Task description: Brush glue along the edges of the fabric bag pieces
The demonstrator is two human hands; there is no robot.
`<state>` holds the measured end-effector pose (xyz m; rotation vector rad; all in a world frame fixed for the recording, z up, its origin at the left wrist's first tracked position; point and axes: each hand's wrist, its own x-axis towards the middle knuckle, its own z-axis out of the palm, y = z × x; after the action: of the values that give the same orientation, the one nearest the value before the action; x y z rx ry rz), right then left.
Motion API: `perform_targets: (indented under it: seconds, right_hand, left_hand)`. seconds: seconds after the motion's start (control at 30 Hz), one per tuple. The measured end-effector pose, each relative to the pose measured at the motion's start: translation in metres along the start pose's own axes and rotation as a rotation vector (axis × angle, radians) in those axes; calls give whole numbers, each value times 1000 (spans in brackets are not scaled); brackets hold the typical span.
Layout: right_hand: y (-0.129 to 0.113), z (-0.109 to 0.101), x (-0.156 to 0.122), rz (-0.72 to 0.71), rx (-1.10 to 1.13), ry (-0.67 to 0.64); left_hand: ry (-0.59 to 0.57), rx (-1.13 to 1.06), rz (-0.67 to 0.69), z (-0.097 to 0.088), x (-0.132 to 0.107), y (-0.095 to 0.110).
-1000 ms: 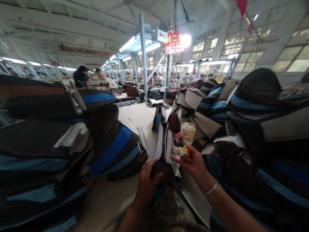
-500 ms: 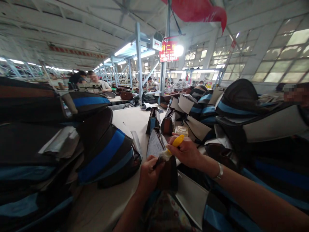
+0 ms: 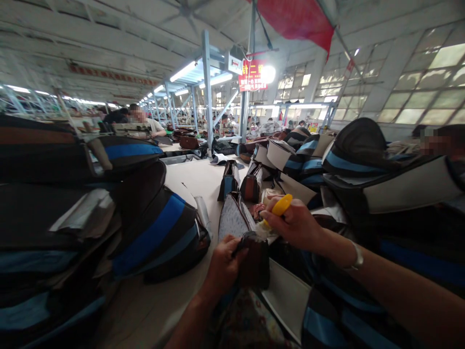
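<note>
My left hand [image 3: 224,267] is closed around the lower edge of a dark brown bag piece [image 3: 254,259] that stands upright in front of me, with a grey lining panel [image 3: 230,220] rising behind it. My right hand [image 3: 296,224] is closed on a yellow-handled brush [image 3: 279,207]. Its pale bristle end rests on the top edge of the bag piece. A metal bracelet sits on my right wrist.
Tall stacks of black and blue bag panels [image 3: 152,228] rise at my left and more [image 3: 359,160] at my right. Two small upright bags [image 3: 228,182] and a pale jar [image 3: 271,194] stand on the white table [image 3: 203,179]. Other workers [image 3: 143,121] sit at far benches.
My right hand turned from palm-up to gripping the yellow brush and brought its bristles onto the bag piece's top edge. My view tilted up slightly. My left hand kept its hold.
</note>
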<state>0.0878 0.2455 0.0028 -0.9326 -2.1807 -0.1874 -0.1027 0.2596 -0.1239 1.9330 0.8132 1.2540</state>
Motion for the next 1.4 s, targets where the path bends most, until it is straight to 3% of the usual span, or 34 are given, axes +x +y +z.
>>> perform_targets:
  seconds: [0.1,0.2,0.37,0.47,0.57,0.63,0.77,0.9,1.1,1.17,1.27,1.33,1.4]
  right_hand:
    - [0,8,2,60,121,-10]
    - [8,12,7,5,10,21]
    - [2,-3,22,69,30,141]
    - [-7,0,26,45,25,1]
    - [-8,7,27,-82,-134,-186]
    - [-7,7,28,-132,-205,-169]
    - [-6,9,31,-61,-166,-168]
    - [-5,20,32,-156,-241,-192]
    - [1,18,31,-35,-129,-178]
    - [10,12,27,108,-42,-18]
    - [15,13,11,523,512,268]
    - [10,27,-5,723,917,281]
    - [-1,47,-23,849,1204,225]
  left_hand:
    - [81,68,32,8,-2,0]
    - [193,196,110,17,-5,-7]
    - [406,625,426,26,-7,-17]
    - [410,752,529,27,-6,-14]
    - [384,807,537,28,-6,-9]
    - [384,814,549,28,-6,-7]
    - [385,837,548,27,-8,-8]
    - [376,841,580,29,-7,-14]
    - [362,702,586,14,-3,-27]
    - [389,588,519,1,-5,-31]
    - [472,469,308,-17,-12,-37]
    - [550,431,184,-22,-19,-40]
    - [640,425,167,-22,-28,-42]
